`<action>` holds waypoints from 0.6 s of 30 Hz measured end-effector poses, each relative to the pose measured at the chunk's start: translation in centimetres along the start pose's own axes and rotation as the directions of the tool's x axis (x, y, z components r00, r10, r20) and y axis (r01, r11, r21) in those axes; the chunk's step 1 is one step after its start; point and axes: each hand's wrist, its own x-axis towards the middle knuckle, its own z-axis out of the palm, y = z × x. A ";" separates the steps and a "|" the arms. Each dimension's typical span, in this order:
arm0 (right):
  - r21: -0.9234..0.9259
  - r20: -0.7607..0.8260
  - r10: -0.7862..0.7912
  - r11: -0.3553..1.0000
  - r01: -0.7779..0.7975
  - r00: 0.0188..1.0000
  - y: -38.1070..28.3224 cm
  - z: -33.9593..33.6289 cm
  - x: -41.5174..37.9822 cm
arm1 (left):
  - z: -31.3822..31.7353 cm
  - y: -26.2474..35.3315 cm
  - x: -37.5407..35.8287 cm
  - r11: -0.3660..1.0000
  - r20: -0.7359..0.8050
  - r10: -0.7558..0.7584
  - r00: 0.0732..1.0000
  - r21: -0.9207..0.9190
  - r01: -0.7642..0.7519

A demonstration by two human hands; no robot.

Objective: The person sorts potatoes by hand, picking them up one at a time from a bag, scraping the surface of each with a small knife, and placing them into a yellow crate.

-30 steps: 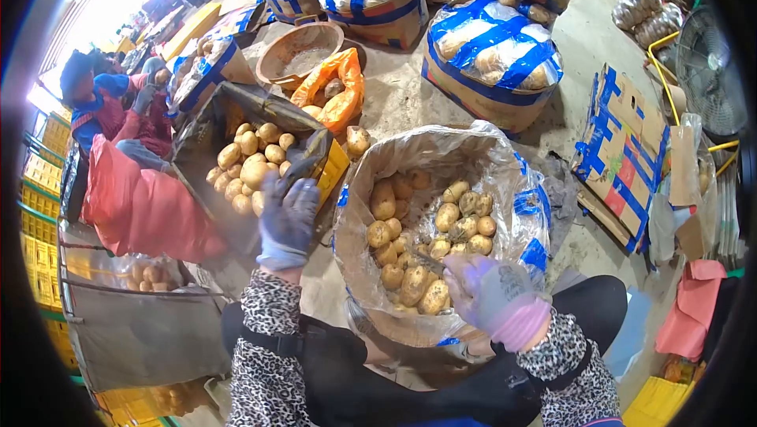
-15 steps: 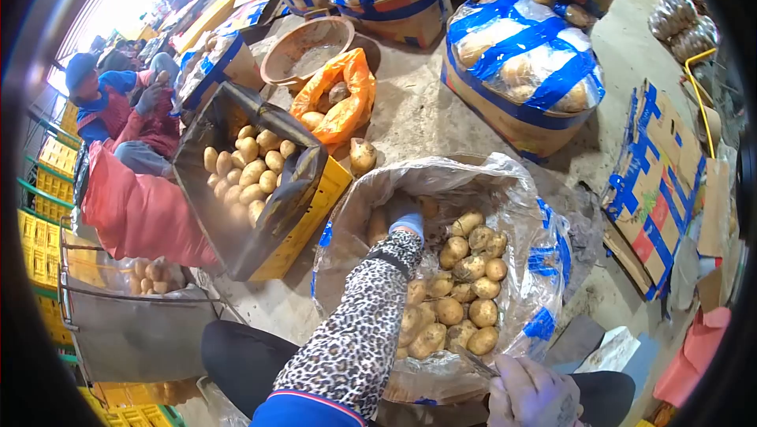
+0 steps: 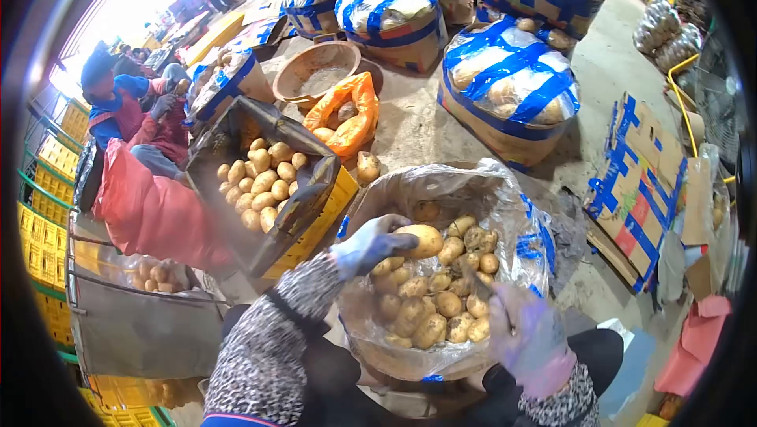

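My left hand, gloved, grips a pale potato over the left part of a plastic-lined box. Many potatoes lie inside that box. At its right front edge is my right hand, also gloved, its fingers curled around a thin dark knife, blurred by motion. To the left, a dark-lined yellow crate holds a heap of cleaner-looking potatoes. One loose potato sits on the floor between crate and box.
An orange bag and a brown basin stand beyond the crate. Taped boxes line the back. Flattened cardboard lies at the right, a red sack at the left. A co-worker sits behind the sack.
My left hand has come up out of the lined box, now with a potato in it. My right hand has risen with the knife. The view has shifted slightly.
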 end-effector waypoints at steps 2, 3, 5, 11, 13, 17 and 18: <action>0.101 -0.077 0.016 0.995 -0.008 0.997 0.7 1.0 0.1 | -0.1 -0.8 -4.8 0.869 0.079 0.055 0.995 -0.495 -0.008; 0.153 -0.115 0.021 0.988 -0.003 0.993 0.7 1.6 0.2 | 0.4 -1.3 -7.3 0.653 0.117 0.184 0.976 -0.757 -0.033; 0.379 -0.038 0.128 0.920 -0.104 0.991 0.2 2.7 0.1 | 1.9 -0.5 -10.9 0.474 0.139 0.207 0.968 -0.880 0.025; 0.660 0.274 0.290 0.637 -0.399 0.917 -3.0 4.5 -0.6 | 4.7 -3.7 -12.9 0.350 0.228 0.364 0.903 -0.932 0.094; 0.597 0.230 0.226 0.736 -0.321 0.947 -2.3 5.4 -0.7 | 4.5 -3.7 -12.6 0.241 0.276 0.404 0.872 -0.952 0.190; 0.549 0.209 0.214 0.782 -0.296 0.954 -2.8 5.6 -0.3 | 4.4 -3.6 -13.1 0.250 0.186 0.371 0.910 -0.964 0.095; 0.529 0.202 0.206 0.800 -0.284 0.957 -2.7 5.7 -0.2 | 4.5 -3.7 -13.0 0.332 0.149 0.318 0.936 -0.943 0.038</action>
